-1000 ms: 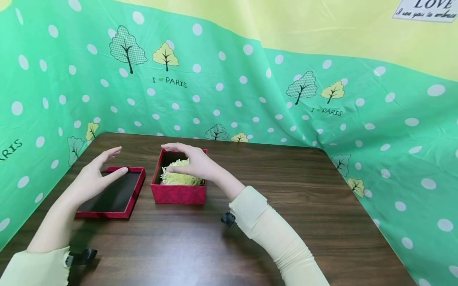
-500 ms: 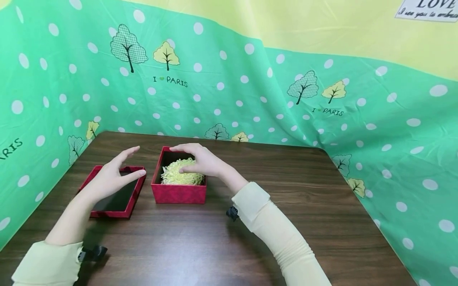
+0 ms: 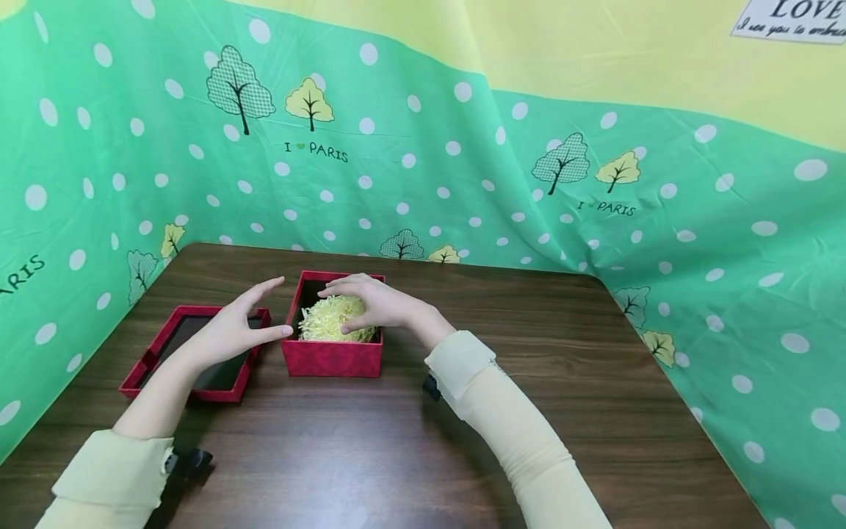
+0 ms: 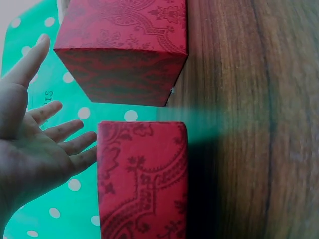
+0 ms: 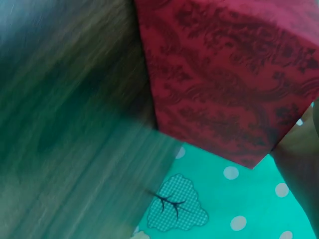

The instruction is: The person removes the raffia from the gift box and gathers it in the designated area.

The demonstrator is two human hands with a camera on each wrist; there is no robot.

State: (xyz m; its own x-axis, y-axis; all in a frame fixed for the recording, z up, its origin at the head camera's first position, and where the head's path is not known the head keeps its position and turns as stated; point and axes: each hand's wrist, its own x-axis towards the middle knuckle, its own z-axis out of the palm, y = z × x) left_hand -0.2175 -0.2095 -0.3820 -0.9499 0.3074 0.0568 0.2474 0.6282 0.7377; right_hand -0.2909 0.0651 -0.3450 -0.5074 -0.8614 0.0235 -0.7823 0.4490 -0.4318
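A red patterned gift box [image 3: 333, 360] stands uncovered on the table, with pale yellow shredded paper [image 3: 322, 321] heaped inside. Left of it lies its shallow red lid [image 3: 214, 395], dark inside facing up. My left hand [image 3: 228, 336] hovers over the lid, fingers spread and thumb tip close to the box's left wall. In the left wrist view that hand [image 4: 42, 149] shows an empty palm beside the lid [image 4: 144, 179] and box [image 4: 122, 74]. My right hand [image 3: 383, 303] reaches over the box's right side, fingers loosely bent above the shredded paper. The right wrist view shows mostly the box's side [image 5: 229, 79].
The dark wood table [image 3: 529, 382] extends to the right and front. A green dotted curtain [image 3: 449, 176] with printed trees hangs along the back and sides. A black wrist device [image 3: 192, 463] sits at the left cuff, another [image 3: 432, 387] at the right.
My left hand has moved right across the lid toward the box. The right hand has shifted slightly right over the shredded paper. Box and lid stay in place.
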